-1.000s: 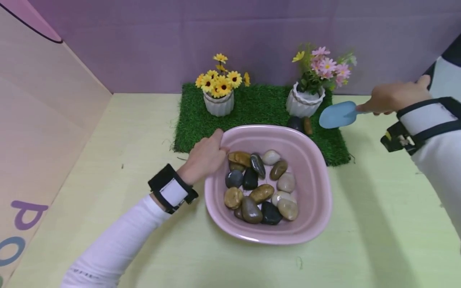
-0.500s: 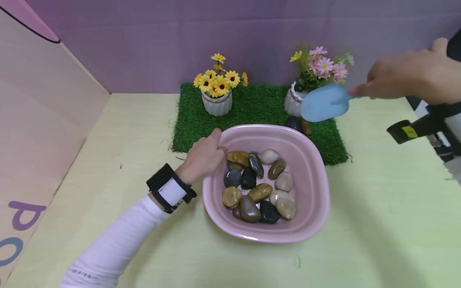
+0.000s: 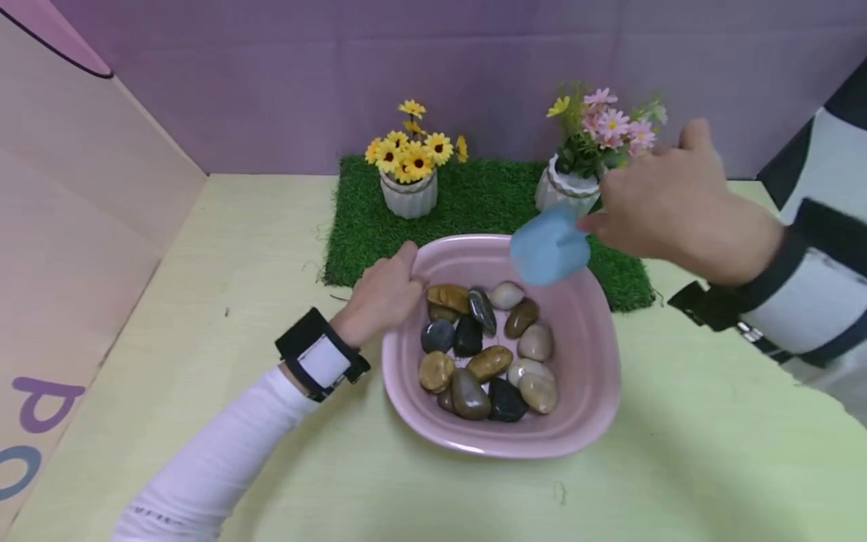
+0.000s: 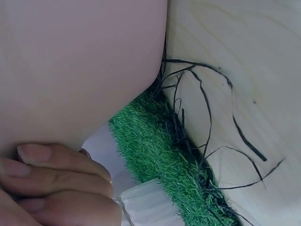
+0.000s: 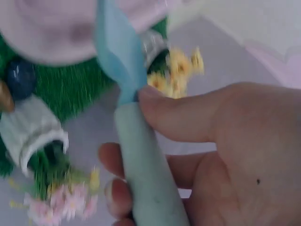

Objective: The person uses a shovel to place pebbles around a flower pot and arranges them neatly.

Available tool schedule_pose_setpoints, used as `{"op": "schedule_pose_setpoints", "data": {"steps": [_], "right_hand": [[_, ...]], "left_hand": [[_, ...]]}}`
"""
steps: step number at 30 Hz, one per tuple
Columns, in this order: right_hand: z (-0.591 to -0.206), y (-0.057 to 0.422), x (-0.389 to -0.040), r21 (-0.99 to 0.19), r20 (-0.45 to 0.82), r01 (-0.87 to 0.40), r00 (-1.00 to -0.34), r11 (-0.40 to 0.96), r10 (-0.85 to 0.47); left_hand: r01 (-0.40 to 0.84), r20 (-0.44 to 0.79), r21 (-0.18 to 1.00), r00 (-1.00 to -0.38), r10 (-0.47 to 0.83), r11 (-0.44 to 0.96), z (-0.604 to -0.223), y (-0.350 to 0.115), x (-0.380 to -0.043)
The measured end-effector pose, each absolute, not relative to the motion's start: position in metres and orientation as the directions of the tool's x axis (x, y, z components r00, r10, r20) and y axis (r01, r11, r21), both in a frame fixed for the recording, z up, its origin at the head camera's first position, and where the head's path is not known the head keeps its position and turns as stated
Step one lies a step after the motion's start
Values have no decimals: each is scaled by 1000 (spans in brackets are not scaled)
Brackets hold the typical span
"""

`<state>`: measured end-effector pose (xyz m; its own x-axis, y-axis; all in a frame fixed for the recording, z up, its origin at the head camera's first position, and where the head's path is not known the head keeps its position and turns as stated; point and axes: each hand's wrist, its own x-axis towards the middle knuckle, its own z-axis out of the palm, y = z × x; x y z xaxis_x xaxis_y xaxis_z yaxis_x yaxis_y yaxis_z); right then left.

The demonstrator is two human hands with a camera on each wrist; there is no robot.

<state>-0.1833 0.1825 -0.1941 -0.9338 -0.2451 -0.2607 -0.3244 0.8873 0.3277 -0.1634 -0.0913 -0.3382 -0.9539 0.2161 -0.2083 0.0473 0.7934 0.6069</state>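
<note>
Midway along the tabletop (image 3: 325,482), a person's left grip (image 3: 382,293) clutches the far-left corner of a pink basin (image 3: 585,354) of stones (image 3: 491,364); the right grip (image 3: 667,202) clasps a blue scoop (image 3: 547,247) over its far-right rim.

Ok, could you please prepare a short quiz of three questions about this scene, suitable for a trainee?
1. Which hand holds the blue scoop?
2. True or false: the left hand grips the pink basin.
3. Fill in the blank: the white pot of yellow flowers stands on the ____.

Key:
1. The right hand.
2. True.
3. Green mat.
</note>
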Motion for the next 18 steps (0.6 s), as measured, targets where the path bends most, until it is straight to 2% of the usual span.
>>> {"op": "schedule_pose_setpoints", "data": {"steps": [5, 9, 15, 18], "right_hand": [[-225, 148, -157, 385, -105, -383, -922, 840, -372], [-248, 129, -140, 513, 9, -388, -889, 766, -457], [-266, 114, -136, 617, 81, -351, -862, 704, -501], [-272, 112, -137, 657, 119, -352, -824, 666, -553]], "left_hand": [[57, -207, 598, -952, 224, 799, -338, -92, -163], [63, -206, 597, -952, 229, 800, -338, -92, -163], [77, -198, 595, -951, 239, 800, -338, -91, -163], [70, -201, 601, -951, 235, 796, -338, -90, -163]]}}
